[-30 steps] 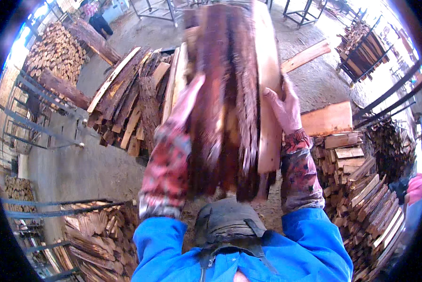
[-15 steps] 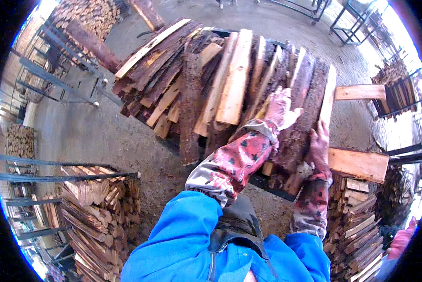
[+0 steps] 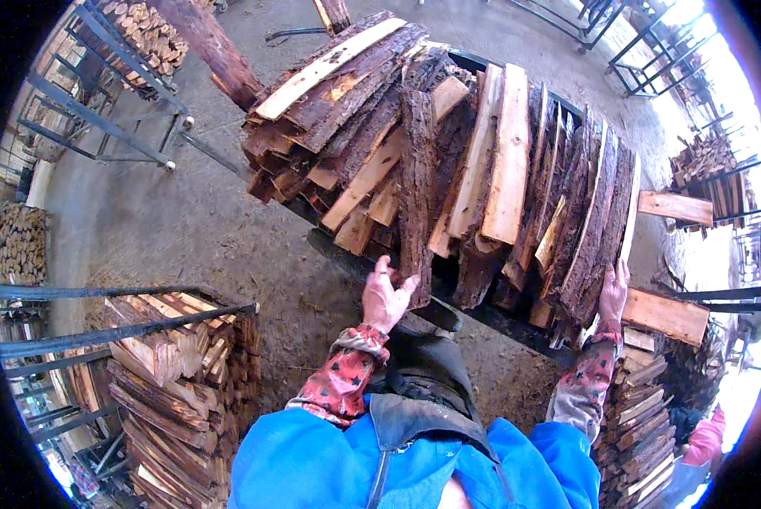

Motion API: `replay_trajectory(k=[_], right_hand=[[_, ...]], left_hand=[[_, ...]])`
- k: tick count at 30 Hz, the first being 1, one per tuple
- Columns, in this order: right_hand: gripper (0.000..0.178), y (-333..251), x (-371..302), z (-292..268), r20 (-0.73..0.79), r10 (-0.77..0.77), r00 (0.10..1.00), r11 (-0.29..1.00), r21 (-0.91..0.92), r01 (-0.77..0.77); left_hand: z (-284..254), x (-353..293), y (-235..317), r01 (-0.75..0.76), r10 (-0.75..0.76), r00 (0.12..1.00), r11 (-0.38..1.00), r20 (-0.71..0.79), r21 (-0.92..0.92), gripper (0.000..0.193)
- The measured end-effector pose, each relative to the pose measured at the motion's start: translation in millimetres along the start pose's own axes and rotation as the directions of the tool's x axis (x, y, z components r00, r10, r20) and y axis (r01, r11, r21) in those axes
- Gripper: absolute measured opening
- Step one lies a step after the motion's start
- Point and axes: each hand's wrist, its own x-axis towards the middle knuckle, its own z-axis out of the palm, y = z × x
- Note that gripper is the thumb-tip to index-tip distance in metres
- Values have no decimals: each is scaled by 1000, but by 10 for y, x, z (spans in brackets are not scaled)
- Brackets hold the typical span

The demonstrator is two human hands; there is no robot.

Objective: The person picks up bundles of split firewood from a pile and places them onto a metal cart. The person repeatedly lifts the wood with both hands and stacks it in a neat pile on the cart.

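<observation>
A row of rough wooden slabs lies side by side on a dark metal rack (image 3: 516, 332) in front of me. My left hand (image 3: 387, 297) is at the near side of the row, fingers and thumb apart, beside the lower end of a long bark-covered slab (image 3: 416, 195). Whether it touches that slab I cannot tell. At the right end of the row, my right hand (image 3: 613, 293) lies along the outermost slabs, fingers stretched against a pale-edged slab (image 3: 632, 208). A wide bare plank (image 3: 509, 153) shows smooth wood mid-row.
Stacked slabs (image 3: 164, 407) stand at lower left behind dark metal bars (image 3: 126, 335). Another stack (image 3: 647, 424) rises at lower right, near a protruding board (image 3: 664, 316). A log (image 3: 211, 51) leans at upper left. A person's pink sleeve (image 3: 704, 439) shows at the right edge.
My left hand has come off the top of the slabs and moved left and nearer me, to the bark-covered slab. My right hand stays at the right end. The whole view has shifted.
</observation>
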Motion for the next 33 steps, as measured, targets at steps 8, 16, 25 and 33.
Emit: replay_trajectory(k=[8,16,25,33], right_hand=[[49,-67,78,29,1,50,999,996,69,-50],[57,33,19,-12,67,104,992,993,40,-107],[55,149,79,124,-7,26,1000,998,52,-26],[57,102,108,188,13,3,1000,1000,-24,-3]], left_hand=[[189,174,-358,95,-71,995,906,73,-413,56],[-465,143,-131,-409,428,823,903,-373,133,57],[-288,1071,552,-293,296,949,955,-111,42,55],[364,1123,371,-402,468,854,870,-227,286,59]])
